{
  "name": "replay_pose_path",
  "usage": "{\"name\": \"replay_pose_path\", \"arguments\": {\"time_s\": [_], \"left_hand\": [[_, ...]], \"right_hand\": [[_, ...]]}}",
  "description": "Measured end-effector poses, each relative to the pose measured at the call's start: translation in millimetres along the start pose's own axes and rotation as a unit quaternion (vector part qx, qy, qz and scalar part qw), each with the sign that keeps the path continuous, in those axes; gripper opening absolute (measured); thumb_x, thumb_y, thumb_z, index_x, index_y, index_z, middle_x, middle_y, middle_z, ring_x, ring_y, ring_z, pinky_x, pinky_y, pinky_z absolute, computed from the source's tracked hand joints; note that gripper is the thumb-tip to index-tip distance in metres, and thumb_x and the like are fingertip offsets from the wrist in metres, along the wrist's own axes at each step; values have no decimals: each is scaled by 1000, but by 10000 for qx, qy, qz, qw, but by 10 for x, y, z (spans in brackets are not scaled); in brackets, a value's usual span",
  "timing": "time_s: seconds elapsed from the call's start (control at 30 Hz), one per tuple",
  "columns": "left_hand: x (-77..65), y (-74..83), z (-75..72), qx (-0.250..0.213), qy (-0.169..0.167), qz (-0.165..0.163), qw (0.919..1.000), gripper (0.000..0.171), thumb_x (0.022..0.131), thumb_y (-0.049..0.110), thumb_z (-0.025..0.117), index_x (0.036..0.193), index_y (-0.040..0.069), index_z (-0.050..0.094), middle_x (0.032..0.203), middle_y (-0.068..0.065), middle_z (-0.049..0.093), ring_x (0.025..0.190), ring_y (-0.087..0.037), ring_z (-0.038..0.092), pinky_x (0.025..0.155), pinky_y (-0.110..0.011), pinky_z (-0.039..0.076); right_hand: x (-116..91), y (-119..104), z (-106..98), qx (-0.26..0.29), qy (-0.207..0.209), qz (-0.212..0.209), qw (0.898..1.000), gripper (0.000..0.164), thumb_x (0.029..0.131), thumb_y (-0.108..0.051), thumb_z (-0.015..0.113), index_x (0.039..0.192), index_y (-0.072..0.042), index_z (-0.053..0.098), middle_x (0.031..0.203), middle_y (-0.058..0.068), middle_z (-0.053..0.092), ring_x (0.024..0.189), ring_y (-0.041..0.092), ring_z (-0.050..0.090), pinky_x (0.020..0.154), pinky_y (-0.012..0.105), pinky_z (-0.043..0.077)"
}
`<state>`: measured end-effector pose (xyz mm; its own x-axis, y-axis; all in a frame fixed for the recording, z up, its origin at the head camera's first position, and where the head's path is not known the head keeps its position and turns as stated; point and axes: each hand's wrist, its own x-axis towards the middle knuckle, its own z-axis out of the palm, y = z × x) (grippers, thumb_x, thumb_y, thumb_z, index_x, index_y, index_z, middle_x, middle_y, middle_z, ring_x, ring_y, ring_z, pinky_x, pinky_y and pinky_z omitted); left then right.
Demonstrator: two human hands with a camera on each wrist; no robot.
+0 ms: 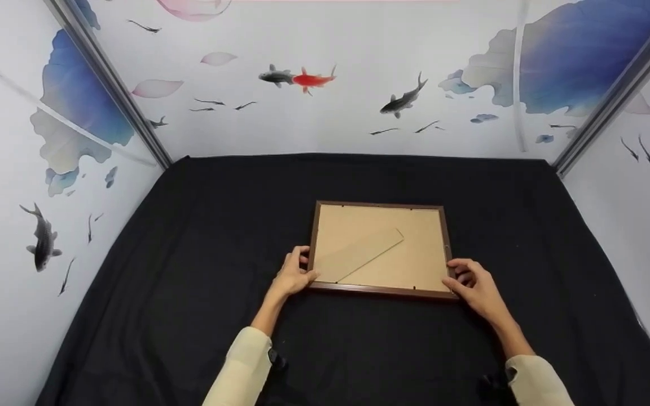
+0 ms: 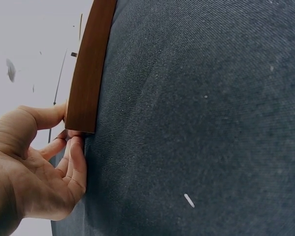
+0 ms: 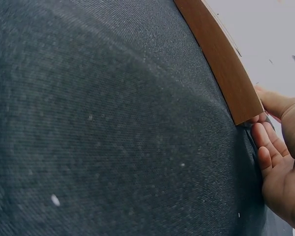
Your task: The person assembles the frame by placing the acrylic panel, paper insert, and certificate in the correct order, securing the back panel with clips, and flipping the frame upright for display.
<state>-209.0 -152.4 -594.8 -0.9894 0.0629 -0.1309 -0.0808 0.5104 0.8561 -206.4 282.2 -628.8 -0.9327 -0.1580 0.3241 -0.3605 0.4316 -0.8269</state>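
Brown frame [image 1: 382, 291] seen back-up on black cloth [image 1: 189, 254], toward 4 o'clock from the head view's centre. Tan stand strut [image 1: 371, 251] laid along the backing board [image 1: 418, 256], slanted from 8 to 2 o'clock. Frame's 8 o'clock corner gripped between thumb and fingers of left hand [image 1: 293, 275]; 4 o'clock corner likewise pinched by right hand [image 1: 476, 286]. Red fish [image 1: 312, 79] printed on white wall [image 1: 353, 34] at 12 o'clock

Gripping pose on both sides
Left hand [image 1: 291, 274] at lower centre, right hand [image 1: 476, 286] at lower right — each thumb [image 2: 48, 117] opposite bent fingers [image 2: 77, 162].
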Motion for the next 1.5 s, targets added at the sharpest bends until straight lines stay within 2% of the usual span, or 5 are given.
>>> {"name": "replay_pose_path", "arguments": {"time_s": [0.37, 0.67, 0.9, 1.1, 1.5], "left_hand": [[32, -18, -5, -116, -39, 132, 9998, 61, 90, 4, 75, 143, 2, 45, 115, -16, 49, 93, -30, 61, 81, -44, 48], [-35, -92, -33, 8, -6, 42, 10000, 61, 90, 7, 75, 143, 3, 44, 114, -16, 49, 96, -32, 60, 84, -48, 46], [-16, -73, -18, -40, -38, 67, 10000, 61, 91, 6, 74, 143, 2, 43, 114, -17, 48, 99, -35, 62, 84, -49, 48], [-2, -37, 10, 123, -110, 96, 9998, 60, 91, 8, 75, 143, 3, 44, 114, -15, 49, 99, -34, 64, 85, -49, 47], [16, -21, -6, 103, -89, 66, 9999, 62, 90, 8, 76, 142, 3, 43, 114, -15, 49, 100, -35, 64, 87, -50, 47]], "right_hand": [[18, -29, -19, -3, 85, 20, 10000, 33, 84, 6, 80, 115, 3, 72, 98, 18, 61, 78, 22, 60, 67, 18, 45], [50, -135, 0, -675, -459, -30, 9967, 27, 89, -2, 78, 116, -2, 74, 100, 11, 59, 79, 20, 57, 68, 22, 49], [85, -239, -43, -1866, -808, 162, 9790, 32, 93, -13, 76, 125, -6, 73, 100, 8, 57, 78, 19, 56, 63, 36, 48], [38, -282, -63, -2657, -781, 319, 9603, 38, 95, -25, 75, 130, -10, 71, 105, 8, 59, 74, 18, 54, 54, 36, 42], [-10, -217, -12, -2594, -435, 68, 9648, 31, 95, -22, 74, 125, -15, 74, 105, 5, 58, 74, 17, 55, 52, 35, 42]]}}
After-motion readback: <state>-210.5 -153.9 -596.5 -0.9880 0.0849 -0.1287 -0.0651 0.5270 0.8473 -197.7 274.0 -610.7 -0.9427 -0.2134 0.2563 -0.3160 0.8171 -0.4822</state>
